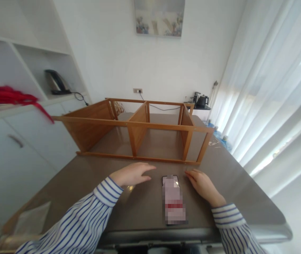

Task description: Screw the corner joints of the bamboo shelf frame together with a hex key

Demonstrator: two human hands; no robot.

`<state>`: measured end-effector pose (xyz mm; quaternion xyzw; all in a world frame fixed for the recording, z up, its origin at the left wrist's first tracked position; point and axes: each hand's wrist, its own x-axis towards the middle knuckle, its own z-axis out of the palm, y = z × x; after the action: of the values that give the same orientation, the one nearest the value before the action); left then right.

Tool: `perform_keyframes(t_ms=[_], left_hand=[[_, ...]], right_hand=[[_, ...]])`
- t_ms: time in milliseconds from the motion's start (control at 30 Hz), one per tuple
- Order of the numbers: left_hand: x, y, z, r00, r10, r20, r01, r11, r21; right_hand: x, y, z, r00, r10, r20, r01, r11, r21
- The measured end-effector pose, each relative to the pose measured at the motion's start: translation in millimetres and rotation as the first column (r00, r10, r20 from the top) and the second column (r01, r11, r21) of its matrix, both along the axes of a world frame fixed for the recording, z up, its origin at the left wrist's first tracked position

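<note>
My left hand rests flat on the grey-brown table, fingers stretched toward the right, holding nothing. My right hand lies on the table too, fingers loosely extended and pointing left, also empty. Between the two hands lies a phone, its screen blurred out, touched by neither hand. Just beyond my fingers stands a wooden shelf frame with two open compartments, lying on the tabletop. Both sleeves are white with blue stripes.
White cabinets and open shelves stand at the left, with an electric kettle and a red cloth on them. A small side table with a black kettle is at the back right. Sheer curtains fill the right side.
</note>
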<state>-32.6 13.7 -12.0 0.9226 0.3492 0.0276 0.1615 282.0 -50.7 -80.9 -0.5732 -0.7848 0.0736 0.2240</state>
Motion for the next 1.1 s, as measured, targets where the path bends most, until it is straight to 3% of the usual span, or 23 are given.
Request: perform_keyframes(t_ms=[167,400,833,1100], left_hand=[[-38,-8,-22.3,0.993,0.118,0.000,-0.118,0.993,-0.018],[-65,-16,-33.3,0.980,0.193,0.054,-0.194,0.981,0.004],[-50,-6,-41.2,0.983,0.184,-0.022,-0.178,0.972,0.156],[-45,-5,-43.8,0.990,0.136,-0.034,-0.128,0.977,0.171]], right_hand=[[-2,-8,-2.3,0.998,0.039,0.053,-0.040,0.999,0.025],[-5,-12,-11.8,0.996,0.010,0.091,-0.009,1.000,-0.007],[-10,-14,-23.1,0.993,-0.119,0.005,0.119,0.992,0.049],[-9,-12,-27.7,0.989,-0.128,-0.069,0.132,0.989,0.060]])
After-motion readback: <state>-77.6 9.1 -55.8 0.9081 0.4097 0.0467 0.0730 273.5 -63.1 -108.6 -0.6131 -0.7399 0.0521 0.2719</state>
